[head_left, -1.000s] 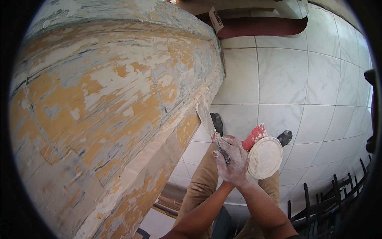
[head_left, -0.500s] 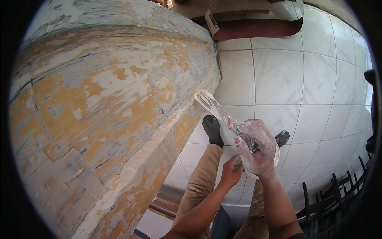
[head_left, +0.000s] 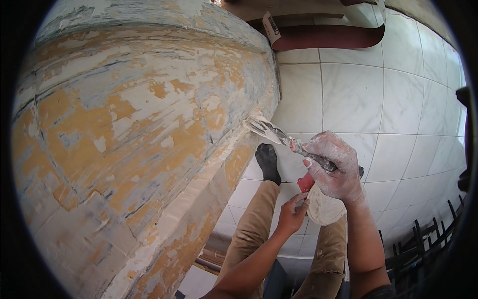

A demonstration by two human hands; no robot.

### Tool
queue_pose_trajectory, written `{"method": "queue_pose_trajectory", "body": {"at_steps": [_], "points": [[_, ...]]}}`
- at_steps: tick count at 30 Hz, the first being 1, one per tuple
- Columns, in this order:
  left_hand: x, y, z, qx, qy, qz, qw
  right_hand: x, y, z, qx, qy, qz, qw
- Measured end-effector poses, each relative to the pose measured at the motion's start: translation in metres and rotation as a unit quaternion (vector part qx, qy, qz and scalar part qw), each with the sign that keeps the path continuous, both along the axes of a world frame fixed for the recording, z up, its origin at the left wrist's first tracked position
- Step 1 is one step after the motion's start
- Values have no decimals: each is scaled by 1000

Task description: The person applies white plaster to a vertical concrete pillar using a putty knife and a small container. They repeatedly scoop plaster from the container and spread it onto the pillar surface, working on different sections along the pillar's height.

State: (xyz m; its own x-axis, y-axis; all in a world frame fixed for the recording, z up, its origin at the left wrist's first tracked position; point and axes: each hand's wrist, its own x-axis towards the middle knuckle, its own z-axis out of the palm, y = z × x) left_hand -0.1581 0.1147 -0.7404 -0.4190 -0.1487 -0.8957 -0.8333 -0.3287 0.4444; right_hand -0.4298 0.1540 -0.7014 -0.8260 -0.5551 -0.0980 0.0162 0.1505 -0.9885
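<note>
My right hand [head_left: 334,164], dusted with white powder, is closed round the dark handle of a putty knife [head_left: 271,131]. Whitish filler coats the blade, and its tip rests against the edge of a patchy yellow, grey and white surface [head_left: 149,114]. Below it, my left hand [head_left: 293,213] pinches the rim of a round, shallow holder of whitish filler [head_left: 326,205]. A red piece [head_left: 305,182] juts up beside that holder, partly behind my right hand; I cannot tell whether the two are joined.
White tiles [head_left: 351,97] cover the floor, where my dark-socked foot [head_left: 268,162] stands close to the surface. A curled dark-red sheet [head_left: 328,37] lies at the far side. Black metal bars [head_left: 418,244] stand at the lower right.
My right hand has moved slightly up and right, with the blade tip still at the edge. The filler holder and red piece have come into view beneath it.
</note>
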Motion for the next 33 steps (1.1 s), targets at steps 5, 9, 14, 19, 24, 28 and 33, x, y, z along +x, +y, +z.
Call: {"method": "queue_pose_trajectory", "body": {"at_steps": [5, 9, 14, 19, 24, 28, 33], "points": [[-3, 1, 6, 1, -9, 4, 1000, -46, 11, 6, 61, -39, 105, 992], [-6, 1, 7, -1, -15, -5, 1000, -76, 9, 0, 91, -48, 137, 985], [-8, 2, 6, 4, -17, 6, 1000, -87, 8, 5, 138, -65, 111, 982], [-11, 3, 9, 20, -9, 12, 1000, -94, 5, 35, 138, -2, 129, 982], [-13, 6, 11, 1, -10, -3, 1000, -114, -13, 59, 180, 44, 188, 965], [-14, 7, 11, 6, -11, -16, 1000, -132, -35, 75, 243, 88, 266, 929], [-16, 9, 11, -28, 30, 2, 999, -154, -64, 93, 287, 114, 342, 888]]}}
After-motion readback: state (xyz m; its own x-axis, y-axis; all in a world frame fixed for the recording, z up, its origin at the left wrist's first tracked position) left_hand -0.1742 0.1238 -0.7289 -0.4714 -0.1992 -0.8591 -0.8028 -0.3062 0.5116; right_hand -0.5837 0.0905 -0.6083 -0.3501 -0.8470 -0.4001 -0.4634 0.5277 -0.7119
